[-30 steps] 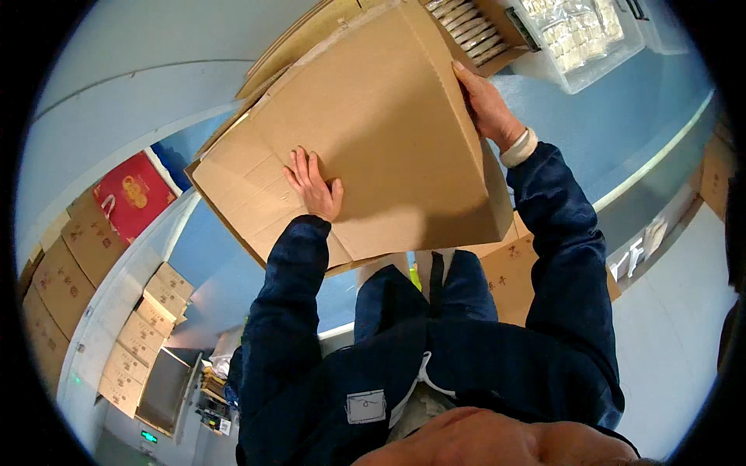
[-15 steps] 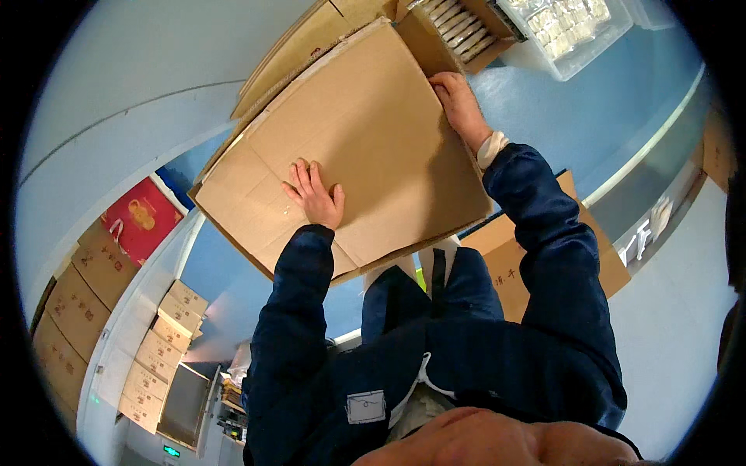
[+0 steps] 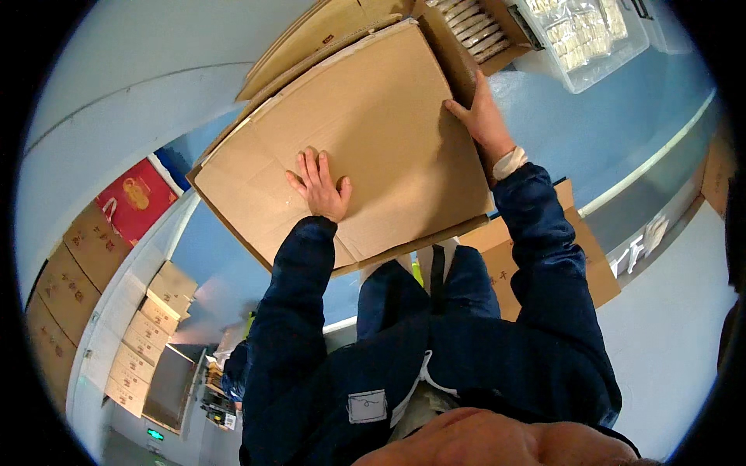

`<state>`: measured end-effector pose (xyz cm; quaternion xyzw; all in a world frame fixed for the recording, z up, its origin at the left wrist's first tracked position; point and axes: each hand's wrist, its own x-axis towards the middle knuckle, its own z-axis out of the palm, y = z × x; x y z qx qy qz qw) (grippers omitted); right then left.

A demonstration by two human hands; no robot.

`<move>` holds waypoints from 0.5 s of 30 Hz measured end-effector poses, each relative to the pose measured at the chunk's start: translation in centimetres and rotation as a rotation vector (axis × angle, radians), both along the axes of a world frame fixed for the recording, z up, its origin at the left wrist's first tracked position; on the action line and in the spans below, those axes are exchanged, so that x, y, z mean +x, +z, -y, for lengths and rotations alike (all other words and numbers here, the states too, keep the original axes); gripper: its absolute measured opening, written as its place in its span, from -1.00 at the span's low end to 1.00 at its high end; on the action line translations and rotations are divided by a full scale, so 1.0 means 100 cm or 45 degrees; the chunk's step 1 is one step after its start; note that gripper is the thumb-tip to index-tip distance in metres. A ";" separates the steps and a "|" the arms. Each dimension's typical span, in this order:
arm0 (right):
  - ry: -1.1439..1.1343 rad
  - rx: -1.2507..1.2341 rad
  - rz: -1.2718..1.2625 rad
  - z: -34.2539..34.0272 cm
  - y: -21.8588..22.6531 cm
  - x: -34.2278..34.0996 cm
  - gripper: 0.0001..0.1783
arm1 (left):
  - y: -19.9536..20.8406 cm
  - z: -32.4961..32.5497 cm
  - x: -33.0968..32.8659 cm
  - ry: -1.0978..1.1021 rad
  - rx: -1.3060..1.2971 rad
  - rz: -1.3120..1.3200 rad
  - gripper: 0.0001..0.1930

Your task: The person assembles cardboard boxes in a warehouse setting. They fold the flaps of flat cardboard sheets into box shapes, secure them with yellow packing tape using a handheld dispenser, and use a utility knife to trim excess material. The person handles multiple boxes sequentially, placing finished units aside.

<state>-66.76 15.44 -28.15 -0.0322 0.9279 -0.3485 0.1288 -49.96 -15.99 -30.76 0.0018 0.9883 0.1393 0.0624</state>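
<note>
A large brown cardboard box [image 3: 420, 242] stands in front of me, with a flat cardboard sheet [image 3: 373, 101] lying across its top. My left hand [image 3: 320, 185] rests palm down on the sheet, fingers spread, holding nothing. At the box's right side, my right hand [image 3: 488, 123] grips the side flap [image 3: 460, 74]. Its thumb points inward at the sheet's edge, and its other fingers lie along the flap's outer face, partly hidden.
Beyond the box's right corner are an open carton of wrapped packs [image 3: 478, 31] and a clear plastic bin [image 3: 590, 74] holding pale packs. A printed carton [image 3: 590, 256] sits beside my right leg. Stacked cartons [image 3: 66, 287] and a red package [image 3: 136, 200] are at left.
My right hand has shifted outward from the sheet's edge onto the side flap, which now leans further out. The left hand stays flat on the sheet.
</note>
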 end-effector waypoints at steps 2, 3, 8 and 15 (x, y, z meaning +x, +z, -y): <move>-0.038 -0.141 0.118 0.024 -0.016 0.021 -0.23 | 0.005 -0.001 0.001 0.025 -0.010 0.044 -0.26; -0.053 -0.084 0.068 0.027 -0.024 0.025 -0.23 | 0.007 0.000 0.001 0.044 -0.031 0.084 -0.26; -0.124 0.039 -0.048 0.041 -0.020 0.022 -0.46 | 0.003 0.001 -0.004 0.102 0.011 0.117 -0.32; 0.027 0.180 -0.061 0.041 -0.024 0.019 -0.31 | -0.018 0.064 0.035 0.683 0.046 -0.233 -0.33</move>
